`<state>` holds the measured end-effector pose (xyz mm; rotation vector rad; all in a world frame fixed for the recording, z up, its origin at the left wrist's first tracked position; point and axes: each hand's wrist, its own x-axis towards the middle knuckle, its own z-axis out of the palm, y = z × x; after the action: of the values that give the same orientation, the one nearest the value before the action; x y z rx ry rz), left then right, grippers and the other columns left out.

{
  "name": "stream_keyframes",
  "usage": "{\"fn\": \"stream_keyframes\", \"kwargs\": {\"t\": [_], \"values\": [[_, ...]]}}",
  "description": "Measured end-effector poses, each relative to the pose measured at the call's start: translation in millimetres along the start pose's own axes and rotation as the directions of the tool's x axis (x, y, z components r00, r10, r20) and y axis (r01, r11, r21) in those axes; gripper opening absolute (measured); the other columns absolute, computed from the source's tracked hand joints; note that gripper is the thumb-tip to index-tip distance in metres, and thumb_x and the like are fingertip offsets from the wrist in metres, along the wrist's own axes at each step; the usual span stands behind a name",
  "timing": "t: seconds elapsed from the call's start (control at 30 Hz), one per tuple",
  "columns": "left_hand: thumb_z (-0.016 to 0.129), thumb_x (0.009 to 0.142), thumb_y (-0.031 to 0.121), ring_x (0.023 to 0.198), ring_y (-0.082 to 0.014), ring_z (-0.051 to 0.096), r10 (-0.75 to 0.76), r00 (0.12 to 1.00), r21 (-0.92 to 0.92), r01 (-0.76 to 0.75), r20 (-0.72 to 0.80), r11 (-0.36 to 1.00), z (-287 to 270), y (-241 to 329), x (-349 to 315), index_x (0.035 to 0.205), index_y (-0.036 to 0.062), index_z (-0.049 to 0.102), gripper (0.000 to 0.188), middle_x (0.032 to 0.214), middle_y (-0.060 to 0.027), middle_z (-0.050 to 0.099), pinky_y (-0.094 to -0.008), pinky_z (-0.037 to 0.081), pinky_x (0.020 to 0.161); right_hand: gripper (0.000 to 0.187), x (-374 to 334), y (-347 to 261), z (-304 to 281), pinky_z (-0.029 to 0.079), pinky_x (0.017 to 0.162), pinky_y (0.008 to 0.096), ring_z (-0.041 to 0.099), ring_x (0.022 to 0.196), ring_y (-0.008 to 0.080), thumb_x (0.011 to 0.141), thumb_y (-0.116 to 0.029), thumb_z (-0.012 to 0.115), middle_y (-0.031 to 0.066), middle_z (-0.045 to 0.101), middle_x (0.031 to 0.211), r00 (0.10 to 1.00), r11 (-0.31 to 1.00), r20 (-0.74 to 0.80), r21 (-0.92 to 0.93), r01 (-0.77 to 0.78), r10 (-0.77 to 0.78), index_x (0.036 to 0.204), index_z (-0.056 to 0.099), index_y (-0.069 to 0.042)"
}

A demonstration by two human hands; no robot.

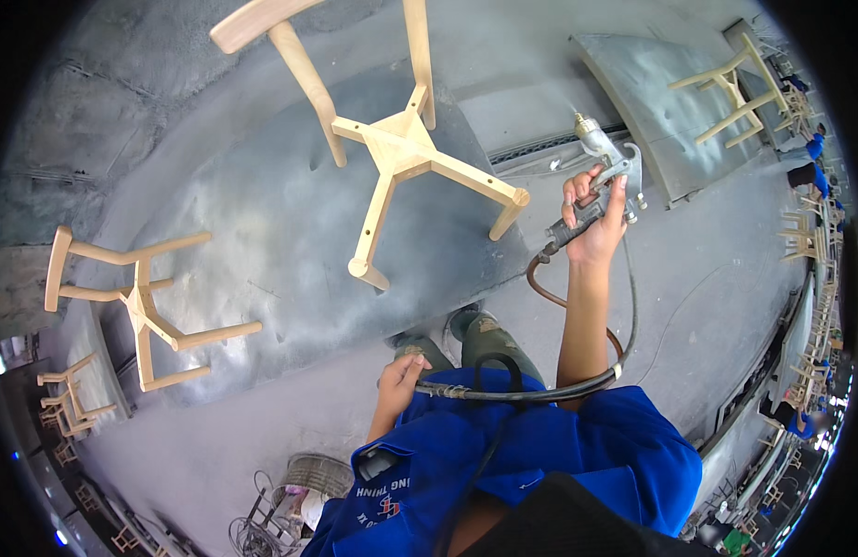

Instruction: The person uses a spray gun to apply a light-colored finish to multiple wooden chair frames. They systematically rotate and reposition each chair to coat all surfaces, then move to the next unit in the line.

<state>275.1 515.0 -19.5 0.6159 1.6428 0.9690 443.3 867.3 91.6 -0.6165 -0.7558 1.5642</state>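
Note:
My right hand is raised and wrapped round the grip of a metal spray gun. Its brass-coloured nozzle points up and away to the left. A brown tube and a dark hose loop from the gun down past my right forearm and across my waist. Close to my body, my left hand is closed on the hose's left end. Ahead of me stands a pale bare wooden chair frame with a cross-shaped seat support and no seat. The gun is to the right of this frame, apart from it.
A large grey metal sheet lies under the chair frame. To the left is a second wooden chair frame, and another chair frame is at the far right. A bucket stands behind on the left. Distant people in blue are along the right side.

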Motion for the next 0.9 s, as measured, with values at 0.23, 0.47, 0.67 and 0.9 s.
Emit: {"fn": "stream_keyframes", "kwargs": {"t": [0.23, 0.47, 0.67, 0.9], "values": [[0.054, 0.105, 0.030, 0.070, -0.0088, 0.048, 0.029, 1.000, -0.153, -0.030, -0.010, 0.988, -48, -7, -49, 0.090, 0.0006, 0.069, 0.037, 0.072, 0.0019, 0.054, -0.0266, 0.041, 0.068, 0.036, -66, 29, 30, 0.035, 0.041, 0.0230, 0.058, 0.062, 0.0136, 0.102, -0.043, 0.058, 0.0020, 0.057, 0.072, 0.971, 0.935, -0.213, -0.313, -0.169, 0.105, 0.095, 0.058, -0.008], [0.054, 0.104, 0.036, 0.065, -0.0064, 0.042, 0.131, 0.991, -0.231, -0.133, -0.024, 0.964, -102, -31, -61, 0.087, 0.0031, 0.072, 0.041, 0.064, 0.0049, 0.046, -0.0257, 0.033, 0.060, 0.036, -109, 47, 80, 0.033, 0.041, 0.0250, 0.058, 0.059, 0.0127, 0.101, -0.043, 0.061, 0.0015, 0.058, 0.069, 0.968, 0.851, -0.132, -0.462, -0.249, 0.211, 0.090, 0.058, -0.009], [0.053, 0.105, 0.040, 0.057, -0.0051, 0.034, 0.148, 0.979, -0.261, -0.181, -0.141, 0.948, -163, -62, -77, 0.086, 0.0017, 0.073, 0.047, 0.059, 0.0078, 0.039, -0.0271, 0.024, 0.054, 0.040, -104, 55, 154, 0.036, 0.042, 0.0249, 0.059, 0.067, 0.0175, 0.104, -0.045, 0.055, 0.0055, 0.055, 0.075, 0.995, 0.990, 0.092, -0.136, -0.024, 0.037, 0.097, 0.057, -0.005], [0.053, 0.105, 0.040, 0.057, -0.0042, 0.033, 0.108, 0.978, -0.338, -0.165, -0.180, 0.927, -187, -90, -97, 0.086, 0.0019, 0.072, 0.047, 0.059, 0.0084, 0.038, -0.0268, 0.022, 0.053, 0.036, -137, 117, 156, 0.033, 0.041, 0.0245, 0.058, 0.059, 0.0150, 0.102, -0.042, 0.058, 0.0027, 0.055, 0.069, 0.982, 0.907, -0.060, -0.377, -0.189, 0.180, 0.091, 0.055, -0.008]]}}
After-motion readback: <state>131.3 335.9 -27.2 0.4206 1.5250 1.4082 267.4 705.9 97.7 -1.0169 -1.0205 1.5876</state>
